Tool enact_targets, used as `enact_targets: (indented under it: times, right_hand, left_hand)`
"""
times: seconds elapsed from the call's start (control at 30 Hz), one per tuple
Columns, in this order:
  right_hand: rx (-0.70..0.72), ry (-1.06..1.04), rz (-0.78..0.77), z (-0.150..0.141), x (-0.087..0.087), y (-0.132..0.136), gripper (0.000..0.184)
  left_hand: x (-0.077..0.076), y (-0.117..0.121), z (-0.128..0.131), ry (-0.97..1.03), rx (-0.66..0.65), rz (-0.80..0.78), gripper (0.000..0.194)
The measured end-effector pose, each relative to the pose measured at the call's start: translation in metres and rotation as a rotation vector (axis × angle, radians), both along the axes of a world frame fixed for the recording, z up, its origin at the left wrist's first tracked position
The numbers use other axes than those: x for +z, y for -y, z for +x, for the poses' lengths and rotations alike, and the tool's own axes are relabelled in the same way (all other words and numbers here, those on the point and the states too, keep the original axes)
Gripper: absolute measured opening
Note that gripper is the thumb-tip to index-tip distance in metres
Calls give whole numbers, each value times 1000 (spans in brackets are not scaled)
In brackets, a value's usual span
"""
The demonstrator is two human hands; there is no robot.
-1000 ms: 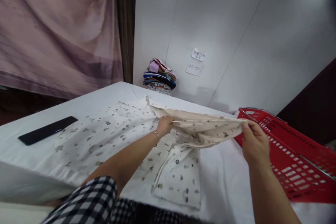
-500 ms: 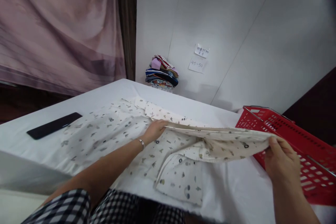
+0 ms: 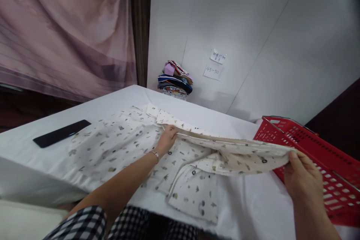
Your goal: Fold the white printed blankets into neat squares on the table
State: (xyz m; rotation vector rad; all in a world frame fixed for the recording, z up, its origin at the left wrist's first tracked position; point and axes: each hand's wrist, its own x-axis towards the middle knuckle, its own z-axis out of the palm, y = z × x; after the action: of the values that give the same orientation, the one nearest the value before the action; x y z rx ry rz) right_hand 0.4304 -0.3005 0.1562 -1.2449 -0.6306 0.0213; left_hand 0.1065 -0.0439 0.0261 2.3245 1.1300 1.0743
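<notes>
A white garment [image 3: 112,146] with small printed motifs lies spread across the table, its right part lifted and drawn taut between my hands. My left hand [image 3: 167,137] pinches the cloth near the middle of its upper edge. At the far right end, my right hand [image 3: 302,170] grips the raised edge between thumb and fingers, just in front of the red basket. One flap of the garment hangs folded below the taut stretch, close to the table's front edge. Which kind of garment it is cannot be made out.
A red plastic basket [image 3: 334,150] with metal handles stands at the right of the white-covered table [image 3: 225,122]. A black phone-like slab [image 3: 62,133] lies on the left. Folded clothes [image 3: 176,78] are stacked by the wall, near paper notes [image 3: 213,71]. A pink curtain [image 3: 67,33] hangs at left.
The view has shifted slightly. Both hands keep their hold on the garment, and the cloth stays stretched almost as before.
</notes>
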Motion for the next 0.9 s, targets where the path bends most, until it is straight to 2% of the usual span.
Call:
enact_targets:
  times: [0.17,0.27,0.43,0.6,0.73,0.9]
  right_hand:
    - [20,-35,-2,5,-5,4,24]
    - [16,-97,6,1,-3,6,25]
    - [72,-170,33,-11,4,6,36]
    - [85,-201,46,-10,3,7,39]
    - [86,-198,35,-6,0,7,35]
    - [78,-169,41,0,-5,7,33]
  left_hand:
    - [13,-9,1,-33,70,138,28]
    - [18,-14,1,-126,134,204,28]
    - [9,-20,0,-352,-15,330,23]
    - [3,-24,3,-413,-65,341,22]
    - [10,-29,4,-394,-50,312,19]
    - [27,-36,-4,-293,-84,319,16]
